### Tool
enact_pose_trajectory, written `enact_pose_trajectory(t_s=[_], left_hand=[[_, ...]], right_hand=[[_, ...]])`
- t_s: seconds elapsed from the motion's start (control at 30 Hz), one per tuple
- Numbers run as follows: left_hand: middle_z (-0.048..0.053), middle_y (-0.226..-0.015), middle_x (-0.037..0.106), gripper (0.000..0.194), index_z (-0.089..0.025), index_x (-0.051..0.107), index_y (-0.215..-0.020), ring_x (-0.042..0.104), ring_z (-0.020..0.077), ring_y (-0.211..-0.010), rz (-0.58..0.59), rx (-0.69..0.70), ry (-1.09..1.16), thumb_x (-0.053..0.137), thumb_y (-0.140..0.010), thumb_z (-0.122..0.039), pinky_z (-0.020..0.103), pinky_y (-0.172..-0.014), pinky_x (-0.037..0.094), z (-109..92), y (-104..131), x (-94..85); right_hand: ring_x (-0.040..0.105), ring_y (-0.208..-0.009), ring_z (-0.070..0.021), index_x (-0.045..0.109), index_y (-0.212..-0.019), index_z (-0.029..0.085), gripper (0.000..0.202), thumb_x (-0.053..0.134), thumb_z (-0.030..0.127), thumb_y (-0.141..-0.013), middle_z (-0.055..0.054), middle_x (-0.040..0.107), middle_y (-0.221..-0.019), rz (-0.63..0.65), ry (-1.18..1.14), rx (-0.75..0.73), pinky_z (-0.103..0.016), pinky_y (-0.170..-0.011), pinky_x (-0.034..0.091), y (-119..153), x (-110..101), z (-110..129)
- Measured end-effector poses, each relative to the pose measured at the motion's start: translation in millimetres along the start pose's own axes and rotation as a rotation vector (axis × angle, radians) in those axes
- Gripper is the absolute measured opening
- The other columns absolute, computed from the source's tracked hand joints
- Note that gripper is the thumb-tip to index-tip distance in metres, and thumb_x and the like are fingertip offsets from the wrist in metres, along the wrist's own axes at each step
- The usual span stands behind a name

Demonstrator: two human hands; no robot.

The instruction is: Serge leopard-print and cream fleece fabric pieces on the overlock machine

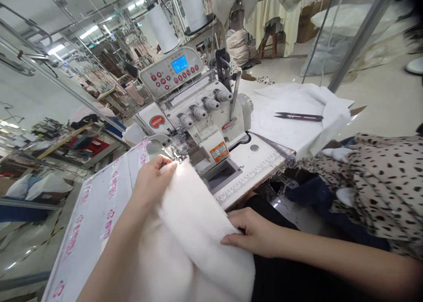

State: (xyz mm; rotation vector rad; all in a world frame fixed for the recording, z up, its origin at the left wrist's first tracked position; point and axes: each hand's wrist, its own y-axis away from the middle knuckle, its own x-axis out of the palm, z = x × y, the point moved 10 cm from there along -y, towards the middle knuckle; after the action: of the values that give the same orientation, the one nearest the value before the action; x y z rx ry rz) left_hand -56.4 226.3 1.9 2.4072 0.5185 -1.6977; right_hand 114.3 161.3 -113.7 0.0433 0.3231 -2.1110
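Note:
White fabric [194, 214] runs from the lit presser foot of the sewing machine [205, 117] down over the table edge toward my lap. Close to the presser foot, my left hand [155, 178] pinches the fabric's upper edge. Lower down, my right hand [253, 231] grips the fabric's right edge, thumb on top and fingers curled at the rim. The machine's control panel [173, 70] shows a lit blue display. The fabric's lower part hangs in soft folds.
Dark thread snips [299, 117] lie on white cloth [277, 134] right of the machine. Thread cones [161, 28] stand behind it. Spotted fabric [380, 183] is heaped at the right. The table [89, 214] has pink-printed tape on its left part. A metal pole [360, 37] slants at upper right.

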Motion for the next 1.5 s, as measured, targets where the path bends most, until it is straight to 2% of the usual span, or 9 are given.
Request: enact_pose_trajectory(t_s=[0.17, 0.33, 0.43, 0.57, 0.73, 1.0, 1.23, 1.33, 1.5], left_hand=[[-0.004, -0.069, 0.055, 0.020, -0.022, 0.052, -0.081, 0.048, 0.0113, -0.057, 0.010, 0.088, -0.014, 0.047, -0.077, -0.041, 0.023, -0.052, 0.033, -8, 14, 3.6], [0.002, -0.086, 0.054, 0.014, -0.019, 0.052, -0.087, 0.051, 0.0137, -0.075, -0.180, 0.360, -0.059, 0.042, -0.083, -0.029, 0.025, -0.065, 0.039, -28, 33, -2.1], [0.006, -0.095, 0.052, 0.021, -0.020, 0.060, -0.088, 0.048, 0.0168, -0.082, -0.312, 0.608, -0.218, 0.039, -0.083, -0.018, 0.029, -0.071, 0.040, -50, 49, -1.2], [0.010, -0.101, 0.055, 0.027, -0.015, 0.061, -0.095, 0.044, 0.0232, -0.091, -0.417, 0.744, -0.476, 0.038, -0.081, -0.009, 0.037, -0.079, 0.041, -68, 68, 8.4], [0.016, -0.110, 0.052, 0.036, -0.004, 0.048, -0.116, 0.045, 0.0251, -0.098, -0.376, 0.666, -0.480, 0.039, -0.085, -0.021, 0.039, -0.087, 0.041, -67, 77, 23.6], [0.016, -0.114, 0.049, 0.046, -0.009, 0.042, -0.125, 0.042, 0.0263, -0.105, -0.331, 0.581, -0.418, 0.042, -0.085, -0.032, 0.042, -0.092, 0.038, -59, 64, 28.8], [0.014, -0.115, 0.050, 0.044, -0.015, 0.044, -0.125, 0.042, 0.0266, -0.107, -0.289, 0.589, -0.385, 0.041, -0.086, -0.034, 0.042, -0.091, 0.038, -56, 59, 23.8], [0.010, -0.118, 0.049, 0.038, -0.017, 0.046, -0.121, 0.044, 0.0221, -0.107, -0.260, 0.536, -0.260, 0.038, -0.087, -0.032, 0.037, -0.092, 0.038, -42, 60, 10.8], [0.007, -0.085, 0.054, 0.023, -0.016, 0.056, -0.089, 0.051, 0.0198, -0.083, -0.273, 0.292, -0.273, 0.039, -0.085, -0.032, 0.032, -0.073, 0.041, -11, 49, -11.5]], right_hand=[[0.042, -0.057, -0.0081, 0.053, -0.058, 0.011, 0.035, 0.055, 0.040, -0.078, 0.002, 0.044, -0.060, -0.020, -0.017, 0.045, -0.017, -0.053, 0.034, 4, 22, -19], [0.041, -0.056, -0.0077, 0.053, -0.057, 0.011, 0.036, 0.056, 0.041, -0.077, 0.002, 0.044, -0.060, -0.008, -0.037, 0.074, -0.018, -0.052, 0.033, 6, 33, -25], [0.041, -0.056, -0.0078, 0.054, -0.059, 0.011, 0.035, 0.056, 0.040, -0.077, 0.002, 0.045, -0.060, 0.000, -0.048, 0.074, -0.018, -0.053, 0.034, 5, 34, -23], [0.041, -0.055, -0.0077, 0.051, -0.057, 0.011, 0.036, 0.056, 0.041, -0.077, 0.002, 0.045, -0.059, -0.004, -0.042, 0.076, -0.018, -0.051, 0.033, 5, 36, -22], [0.042, -0.056, -0.0079, 0.050, -0.057, 0.012, 0.037, 0.056, 0.042, -0.077, 0.002, 0.046, -0.060, -0.010, -0.036, 0.072, -0.017, -0.052, 0.034, 5, 35, -19], [0.045, -0.059, -0.0092, 0.050, -0.059, 0.011, 0.037, 0.055, 0.042, -0.079, 0.001, 0.049, -0.063, -0.019, -0.041, 0.060, -0.018, -0.054, 0.036, -4, 18, -10], [0.048, -0.067, -0.0105, 0.048, -0.066, 0.013, 0.022, 0.045, 0.024, -0.084, -0.002, 0.053, -0.073, 0.022, 0.066, 0.017, -0.020, -0.063, 0.040, -5, 13, -1], [0.048, -0.067, -0.0106, 0.047, -0.061, 0.013, 0.028, 0.044, 0.028, -0.085, -0.003, 0.050, -0.072, 0.021, 0.083, -0.018, -0.020, -0.063, 0.040, -1, 14, -3], [0.047, -0.064, -0.0097, 0.051, -0.061, 0.012, 0.034, 0.047, 0.035, -0.086, -0.002, 0.048, -0.069, 0.035, 0.089, -0.052, -0.019, -0.059, 0.039, 5, 12, -3]])
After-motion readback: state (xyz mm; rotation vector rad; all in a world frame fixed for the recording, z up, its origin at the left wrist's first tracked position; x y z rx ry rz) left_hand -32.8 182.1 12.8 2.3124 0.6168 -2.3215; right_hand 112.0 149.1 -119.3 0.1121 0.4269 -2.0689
